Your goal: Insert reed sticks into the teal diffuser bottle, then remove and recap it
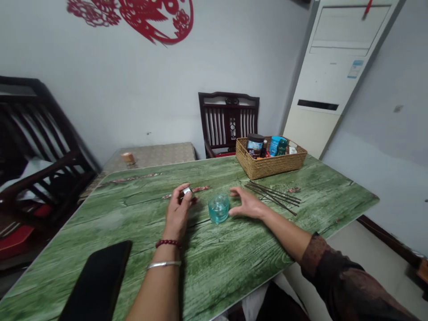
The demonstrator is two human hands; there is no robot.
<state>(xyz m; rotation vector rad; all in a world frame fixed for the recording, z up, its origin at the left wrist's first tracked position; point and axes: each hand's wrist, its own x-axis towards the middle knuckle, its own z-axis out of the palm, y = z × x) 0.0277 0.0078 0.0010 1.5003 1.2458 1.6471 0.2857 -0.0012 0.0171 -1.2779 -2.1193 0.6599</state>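
A small clear blue glass jar (218, 208) stands on the green wood-pattern table (234, 249). My left hand (179, 210), with a bead bracelet and a silver bangle on the wrist, is just left of the jar, its fingers pinched on a small silver cap (187, 191). My right hand (246, 204) rests on the table just right of the jar with its fingers spread and nothing in them. Several thin dark sticks (274, 194) lie beyond the right hand.
A wicker basket (270, 164) with jars and bottles stands at the back of the table. A black phone (96, 281) lies near the front left edge. A dark wooden chair (228, 122) stands behind the table, a bench (36, 147) at left, a white standing unit (334, 71) at right.
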